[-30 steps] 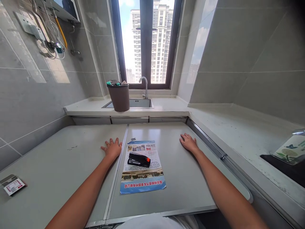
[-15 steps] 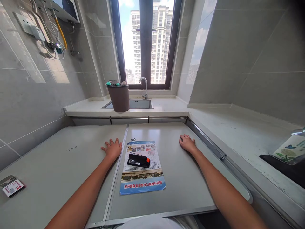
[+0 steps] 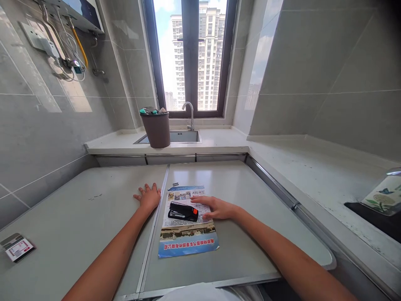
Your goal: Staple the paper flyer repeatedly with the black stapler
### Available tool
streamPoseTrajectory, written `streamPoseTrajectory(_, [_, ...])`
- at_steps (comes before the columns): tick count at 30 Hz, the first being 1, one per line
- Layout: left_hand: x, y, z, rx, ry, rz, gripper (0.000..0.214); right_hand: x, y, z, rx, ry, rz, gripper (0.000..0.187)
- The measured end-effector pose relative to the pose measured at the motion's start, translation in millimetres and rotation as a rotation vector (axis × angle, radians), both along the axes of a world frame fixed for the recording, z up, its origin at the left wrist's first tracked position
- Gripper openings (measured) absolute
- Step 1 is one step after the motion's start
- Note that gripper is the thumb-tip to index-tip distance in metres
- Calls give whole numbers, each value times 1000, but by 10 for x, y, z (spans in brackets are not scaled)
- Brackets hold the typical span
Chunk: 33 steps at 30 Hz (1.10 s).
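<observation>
A black stapler point(image 3: 182, 211) with an orange end lies on a printed leaflet point(image 3: 186, 234) in the middle of the grey table point(image 3: 244, 234). My right hand point(image 3: 216, 207) is just to the right of the stapler, fingers stretched out over the leaflet, holding nothing. Whether its fingertips touch the stapler is unclear. My left hand point(image 3: 148, 197) lies flat on the table left of the leaflet, fingers spread. A small metal piece point(image 3: 175, 184) sits at the leaflet's far edge.
A brown bin point(image 3: 156, 127) with rubbish stands on the counter by a sink point(image 3: 184, 136) with a tap under the window. A small card box point(image 3: 17, 248) lies at the table's left. A patterned container point(image 3: 380, 196) sits at the right.
My right hand has moved left from the bare table onto the leaflet, ending beside the stapler. My left hand has stayed in place.
</observation>
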<state>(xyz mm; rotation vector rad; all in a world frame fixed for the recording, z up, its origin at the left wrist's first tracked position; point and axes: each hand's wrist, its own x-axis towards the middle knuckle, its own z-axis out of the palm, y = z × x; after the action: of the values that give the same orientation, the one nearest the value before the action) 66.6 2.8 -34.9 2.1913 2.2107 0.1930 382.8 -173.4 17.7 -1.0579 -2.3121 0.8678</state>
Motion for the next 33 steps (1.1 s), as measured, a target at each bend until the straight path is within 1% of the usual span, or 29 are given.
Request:
streamPoseTrajectory(2, [4,-3,10,-3,5,3,62,-102,-32,30,-2,-66,63,78])
streamPoseTrajectory(5, [10,-8,15,-6,7,10,62,-78,-13,60,-31,-102,83,70])
streamPoseTrajectory(7, [10,-9,8,2,4,5,62,41,21,84,-84,-108,84,60])
streamPoseTrajectory(9, [7,-9,1,21,-8,2,61,210,46,114,-116,-99,93,55])
streamPoseTrajectory(11, [7,-14,8,61,-55,0,58,401,47,148,-142,-69,98,55])
streamPoseTrajectory(13, [21,-32,38,116,-152,-43,50,592,26,179,-208,-49,58,57])
streamPoseTrajectory(16, [80,-98,123,187,-285,-195,40,844,-15,191,-309,-68,-22,53])
streamPoseTrajectory(18, [146,-170,184,222,-326,-305,39,971,-23,165,-310,-77,-3,51])
streamPoseTrajectory(19, [183,-215,208,238,-353,-387,37,1017,-18,142,-298,-75,23,50])
streamPoseTrajectory(21, [261,-321,236,252,-423,-626,34,1062,7,87,-264,-59,46,52])
streamPoseTrajectory(23, [334,-435,232,221,-475,-878,33,1046,45,31,-217,-4,1,59])
streamPoseTrajectory(25, [393,-536,208,146,-446,-1040,36,976,81,-16,-158,60,-62,64])
streamPoseTrajectory(28, [440,-620,163,61,-319,-1169,47,809,112,-58,-73,47,-89,62])
streamPoseTrajectory(31, [445,-629,135,62,-269,-1196,49,619,108,-71,21,-49,-90,54])
streamPoseTrajectory(33, [439,-621,128,62,-267,-1200,49,512,98,-76,98,-106,-83,41])
